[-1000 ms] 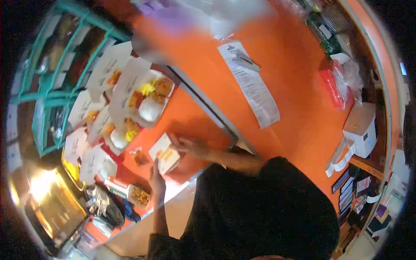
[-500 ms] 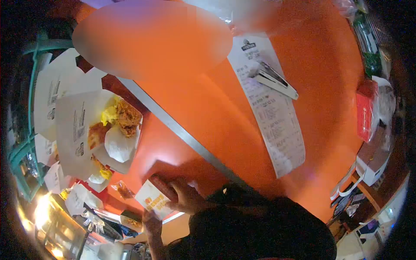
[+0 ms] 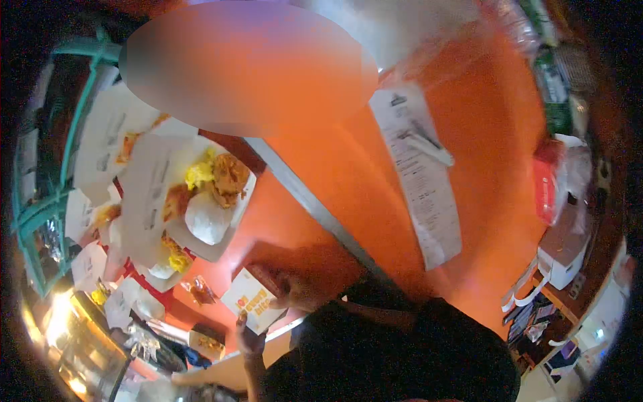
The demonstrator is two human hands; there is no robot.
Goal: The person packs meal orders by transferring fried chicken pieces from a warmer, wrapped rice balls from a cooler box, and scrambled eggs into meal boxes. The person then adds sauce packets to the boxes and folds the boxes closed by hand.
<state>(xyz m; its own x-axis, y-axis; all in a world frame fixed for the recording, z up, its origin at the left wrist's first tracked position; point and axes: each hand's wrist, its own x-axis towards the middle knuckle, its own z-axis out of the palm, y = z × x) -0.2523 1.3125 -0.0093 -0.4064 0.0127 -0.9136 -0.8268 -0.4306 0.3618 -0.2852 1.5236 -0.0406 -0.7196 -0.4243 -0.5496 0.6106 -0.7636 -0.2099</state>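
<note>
Both my hands are on a small white carton [image 3: 246,303] with yellow and orange lettering. It is held low over the orange counter, printed face up. My left hand [image 3: 249,337] grips its lower edge with the thumb on the print. From the other side my right hand [image 3: 295,293] holds the right edge, its fingers partly in shadow. Left of the carton lies a small clear packet of something reddish-brown [image 3: 199,290]. Beyond it sits an open white meal box [image 3: 151,184] with fried chicken [image 3: 229,179], yellow food [image 3: 199,171] and a white wrapped mound [image 3: 209,222].
More open food boxes [image 3: 87,218] stand at the left beside a green frame [image 3: 72,134]. A metal strip [image 3: 315,211] crosses the orange counter [image 3: 495,201]. A long receipt [image 3: 429,208] lies there under a stapler-like tool [image 3: 429,149]. A red box [image 3: 546,181] stands at right.
The view has shifted, so the food boxes and carton appear farther right. Both hands keep hold of the carton, and its printed face shows more clearly now.
</note>
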